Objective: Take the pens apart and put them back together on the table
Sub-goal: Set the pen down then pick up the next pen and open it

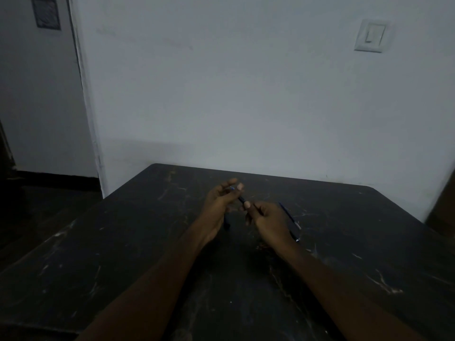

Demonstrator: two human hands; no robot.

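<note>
Fingers (240, 186) of left hand (221, 203) pinching far end of pen (241, 199), right hand (268, 217) curling round near end, second pen (290, 216) lying just right.

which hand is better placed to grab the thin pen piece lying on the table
Right. The thin pen piece lies just beside the right hand; the left hand sits across the held pen, farther away.

left hand (219, 206), right hand (268, 218), both curled, close together
</note>
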